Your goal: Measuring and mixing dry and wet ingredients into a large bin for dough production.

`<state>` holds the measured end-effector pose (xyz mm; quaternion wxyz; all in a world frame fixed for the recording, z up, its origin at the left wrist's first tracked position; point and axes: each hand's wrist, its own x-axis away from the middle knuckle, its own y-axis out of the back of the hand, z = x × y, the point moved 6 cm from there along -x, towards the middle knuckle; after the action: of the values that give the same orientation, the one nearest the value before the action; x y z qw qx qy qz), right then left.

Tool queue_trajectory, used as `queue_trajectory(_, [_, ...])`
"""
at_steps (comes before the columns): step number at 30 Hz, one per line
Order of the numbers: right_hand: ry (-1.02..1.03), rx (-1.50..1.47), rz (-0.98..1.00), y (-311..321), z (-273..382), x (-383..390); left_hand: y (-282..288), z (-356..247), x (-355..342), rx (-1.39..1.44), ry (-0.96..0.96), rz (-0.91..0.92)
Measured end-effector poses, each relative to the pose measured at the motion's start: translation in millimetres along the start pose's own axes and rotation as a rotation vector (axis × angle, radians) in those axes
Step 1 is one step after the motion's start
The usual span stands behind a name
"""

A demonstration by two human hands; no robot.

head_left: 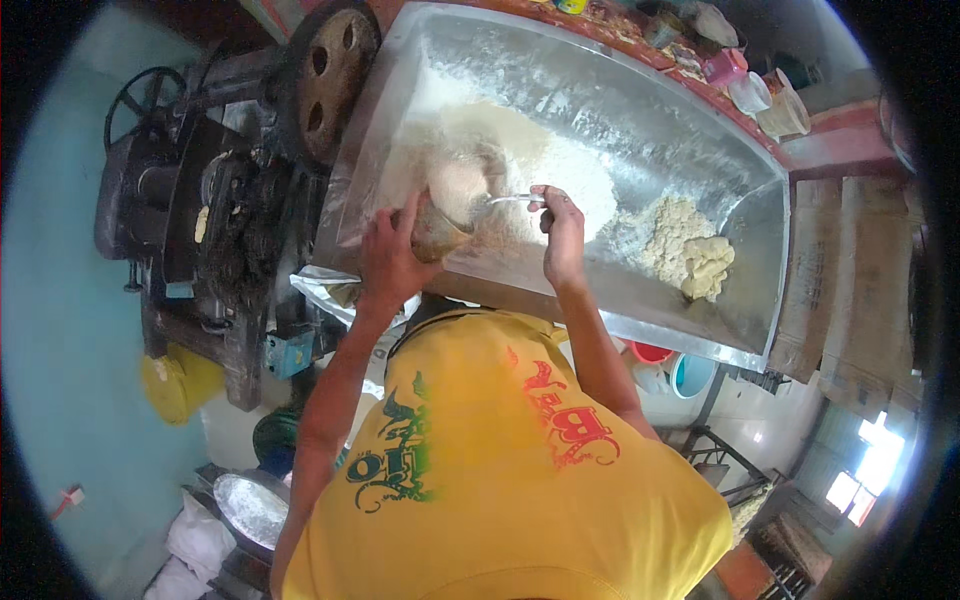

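A large steel trough (645, 120) holds white flour (585, 190), with lighter brown powder toward its left and lumps of pale dough (707, 260) at its right. My left hand (398, 250) grips a brownish round bowl (443, 237) over the near left part of the trough, tilted, its contents hard to make out. My right hand (560, 225) is closed on the handle of a metal spoon (515, 198), whose head is at the bowl's upper right edge, partly blurred in powder.
A dark machine (150, 200) with a flywheel stands left of the trough. Tubs and containers (750, 92) line the back ledge. Cardboard (850, 270) lies at the right. A yellow bucket (180, 385), coloured basins (692, 375), white sacks (195, 535) and a metal tray (250, 510) are lower down.
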<state>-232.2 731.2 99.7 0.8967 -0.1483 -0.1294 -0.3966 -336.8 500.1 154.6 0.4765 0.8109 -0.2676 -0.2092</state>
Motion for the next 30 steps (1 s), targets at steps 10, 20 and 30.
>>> queue_trajectory(10, [-0.011, 0.094, 0.089, 32.4, 0.8, -3.9, -32.7, -42.3, -16.7, 0.024, 0.044, 0.086])
queue_trajectory(20, [0.169, 0.204, 0.318, 7.8, -18.1, 1.7, -21.6, -43.4, -10.2, 0.013, 0.077, 0.116])
queue_trajectory(30, [0.179, 0.282, 0.374, -47.3, -32.8, 23.7, 3.5, -4.1, 8.5, 0.084, 0.053, 0.048])
